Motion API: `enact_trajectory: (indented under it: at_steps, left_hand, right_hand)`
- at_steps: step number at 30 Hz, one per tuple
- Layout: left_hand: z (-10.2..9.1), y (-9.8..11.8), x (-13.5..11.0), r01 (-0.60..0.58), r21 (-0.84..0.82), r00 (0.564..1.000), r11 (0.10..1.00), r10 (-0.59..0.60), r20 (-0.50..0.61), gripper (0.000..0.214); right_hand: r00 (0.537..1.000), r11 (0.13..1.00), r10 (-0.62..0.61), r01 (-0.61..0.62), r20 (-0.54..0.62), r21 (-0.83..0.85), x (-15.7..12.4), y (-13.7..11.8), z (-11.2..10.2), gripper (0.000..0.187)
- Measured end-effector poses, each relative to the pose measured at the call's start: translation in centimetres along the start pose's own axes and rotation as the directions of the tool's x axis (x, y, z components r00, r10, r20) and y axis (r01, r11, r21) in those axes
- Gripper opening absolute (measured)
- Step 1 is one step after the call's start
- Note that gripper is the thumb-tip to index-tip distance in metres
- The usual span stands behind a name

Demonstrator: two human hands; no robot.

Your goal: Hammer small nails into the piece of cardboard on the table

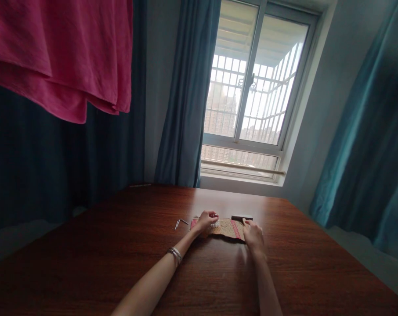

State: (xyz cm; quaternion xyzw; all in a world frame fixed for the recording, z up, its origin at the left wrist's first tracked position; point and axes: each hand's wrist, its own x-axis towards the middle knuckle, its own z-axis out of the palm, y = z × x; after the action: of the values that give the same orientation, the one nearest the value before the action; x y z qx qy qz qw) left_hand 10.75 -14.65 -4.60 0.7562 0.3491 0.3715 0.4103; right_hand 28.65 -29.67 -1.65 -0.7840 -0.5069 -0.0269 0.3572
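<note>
A patterned tan strip (226, 228) with reddish-pink bands, looking like cardboard, lies flat on the table. My left hand (205, 220) is over its left part, thumb and fingers pinched together; whatever they hold is too small to make out. Just beneath those fingertips is a whitish patch (215, 225). At the strip's right end my right hand (254, 236) is closed, its fingers curled. A dark bar (241, 217) lies crosswise beyond its forefinger, like the head of a hammer; any handle is mostly hidden by the hand. Several thin silvery sticks (180, 223) lie left of the strip.
The brown wooden table (126, 263) extends all round the strip. Behind it are a barred window (248, 83) and a blue curtain (186, 96). Pink cloth (87, 52) hangs at the upper left. A thin pale object (140, 185) rests at the far left table edge.
</note>
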Motion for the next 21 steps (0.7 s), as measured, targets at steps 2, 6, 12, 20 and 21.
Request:
enact_trajectory:
  at_steps: [2,6,12,20,21]
  left_hand:
    - [0.0,0.2,0.0,0.003,-0.003,1.0,1.0,-0.003,0.006,0.023]
    - [-0.1,0.6,-0.2,0.01,-0.024,1.0,1.0,-0.01,0.012,0.021]
    - [-0.1,0.5,-0.2,-0.02,-0.017,1.0,1.0,0.02,0.013,0.021]
    - [0.0,0.2,-0.1,-0.009,0.037,1.0,0.999,0.009,-0.005,0.02]
    - [0.0,0.2,-0.1,-0.007,0.038,1.0,0.999,0.007,-0.011,0.02]
  right_hand:
    - [0.994,0.986,0.111,-0.112,-0.012,-0.122,-2.5,2.5,-1.2,0.039]
    - [0.984,0.963,0.171,-0.177,-0.047,-0.202,-7.3,5.6,-1.8,0.047]
    - [0.996,0.95,0.091,-0.086,0.004,-0.3,-9.2,4.6,-2.2,0.05]
    - [0.982,0.896,0.095,-0.013,0.163,-0.444,-8.2,1.9,-3.9,0.03]
    - [0.979,0.914,0.111,-0.032,0.172,-0.405,-7.9,1.9,-4.2,0.029]
